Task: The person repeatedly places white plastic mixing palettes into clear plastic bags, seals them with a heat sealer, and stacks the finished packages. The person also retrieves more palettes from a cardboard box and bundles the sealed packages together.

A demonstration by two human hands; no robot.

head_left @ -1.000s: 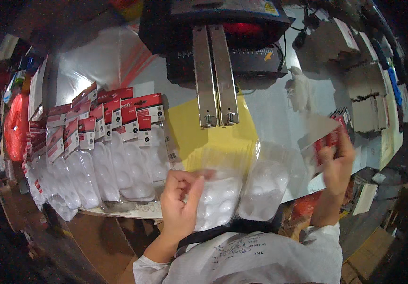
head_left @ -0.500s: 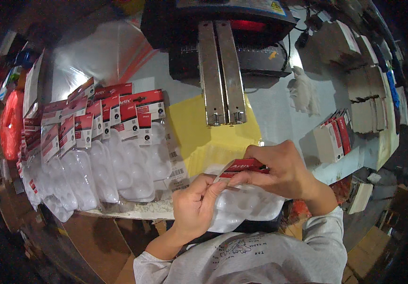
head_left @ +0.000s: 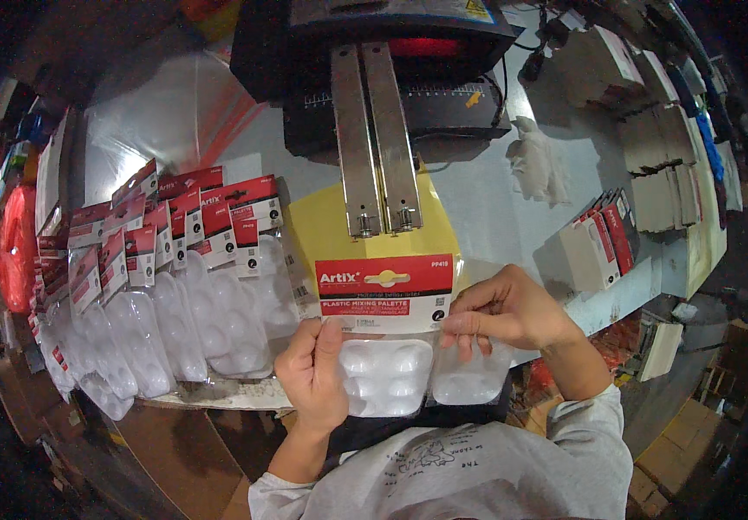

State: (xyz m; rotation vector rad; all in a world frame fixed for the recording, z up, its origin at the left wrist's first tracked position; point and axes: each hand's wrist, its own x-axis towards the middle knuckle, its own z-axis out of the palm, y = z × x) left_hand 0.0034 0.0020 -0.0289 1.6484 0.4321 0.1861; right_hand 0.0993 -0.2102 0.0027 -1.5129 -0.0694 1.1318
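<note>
In front of my chest, a red and white header card (head_left: 365, 305) with a hanging slot faces up. A white plastic paint palette (head_left: 387, 374) with several round wells shows below it, seemingly in a clear bag. My left hand (head_left: 315, 377) pinches the card's lower left corner. At its right edge, my right hand (head_left: 517, 316) has thumb and fingers closed on the card. A second white palette (head_left: 469, 381) sits just beneath my right hand, partly covered by the fingers. How it joins the first one is hard to make out.
Overlapping packaged palettes (head_left: 227, 321) with red cards lie on the left. Ahead stands a black machine (head_left: 443, 117) with two metal rails (head_left: 361, 143) reaching toward me over a yellow sheet (head_left: 313, 204). Red and white cards (head_left: 604, 243) and stacked card bundles (head_left: 660, 156) are at right.
The header card, folded and tilted between my hands before, now lies flat and faces up. My hands have moved apart to its two sides. The view has shifted slightly.
</note>
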